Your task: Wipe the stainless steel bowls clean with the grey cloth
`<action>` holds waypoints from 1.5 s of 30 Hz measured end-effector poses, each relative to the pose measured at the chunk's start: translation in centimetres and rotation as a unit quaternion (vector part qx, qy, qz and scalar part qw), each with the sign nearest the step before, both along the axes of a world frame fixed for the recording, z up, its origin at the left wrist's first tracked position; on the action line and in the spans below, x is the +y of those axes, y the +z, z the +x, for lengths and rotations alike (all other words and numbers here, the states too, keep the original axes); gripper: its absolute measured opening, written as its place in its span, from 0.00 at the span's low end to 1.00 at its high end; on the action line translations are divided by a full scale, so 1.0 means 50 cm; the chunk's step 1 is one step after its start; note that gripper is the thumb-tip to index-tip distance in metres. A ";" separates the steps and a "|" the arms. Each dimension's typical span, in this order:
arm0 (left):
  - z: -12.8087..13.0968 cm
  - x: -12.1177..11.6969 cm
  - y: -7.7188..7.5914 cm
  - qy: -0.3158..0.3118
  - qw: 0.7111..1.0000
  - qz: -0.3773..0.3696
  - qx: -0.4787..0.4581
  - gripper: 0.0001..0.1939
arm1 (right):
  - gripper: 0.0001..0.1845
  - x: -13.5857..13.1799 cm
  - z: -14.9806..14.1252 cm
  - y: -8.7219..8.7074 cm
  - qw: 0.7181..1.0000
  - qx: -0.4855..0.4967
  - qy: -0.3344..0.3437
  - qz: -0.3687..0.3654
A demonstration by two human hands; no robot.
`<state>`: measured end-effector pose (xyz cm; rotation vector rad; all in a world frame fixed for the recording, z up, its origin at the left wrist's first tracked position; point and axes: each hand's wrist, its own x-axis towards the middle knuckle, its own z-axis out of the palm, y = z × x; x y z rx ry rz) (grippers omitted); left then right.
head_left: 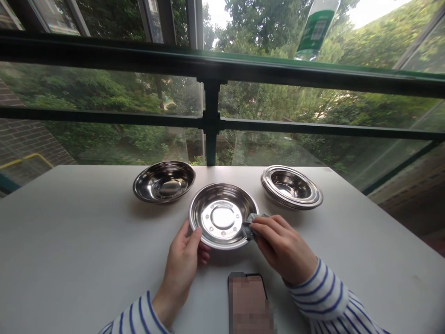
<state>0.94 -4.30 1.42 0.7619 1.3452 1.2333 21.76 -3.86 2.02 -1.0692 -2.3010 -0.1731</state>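
Note:
A shiny stainless steel bowl (223, 195), with a ring of small round marks in its bottom, is at the middle of the table. My left hand (184, 253) grips its lower left rim, thumb on the rim and fingers underneath. In my right hand (283, 246) is a crumpled grey-green cloth (251, 226), pressed against the bowl's right inner wall and rim. The fingertips under the cloth are partly hidden. Behind on the left stands a second steel bowl (165, 183). To the right, several steel bowls appear nested in a stack (292, 188).
A phone (248, 301), partly blurred out, lies on the white table (86, 260) between my forearms. Beyond the table's far edge runs a dark green railing (139, 58) with glass panels. A plastic bottle with a green label (315, 32) stands on the rail.

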 end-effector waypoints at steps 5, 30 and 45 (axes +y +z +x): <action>-0.004 0.000 0.002 0.002 1.000 -0.005 0.004 0.25 | 0.13 -0.030 -0.038 0.006 0.998 0.000 0.065 -0.023; -0.019 0.005 -0.009 0.012 1.000 0.000 0.011 0.32 | 0.13 0.000 0.021 -0.004 0.997 0.048 0.024 -0.055; -0.016 0.008 -0.007 -0.005 0.999 0.019 0.025 0.31 | 0.10 0.062 0.054 -0.009 0.996 0.072 -0.011 -0.041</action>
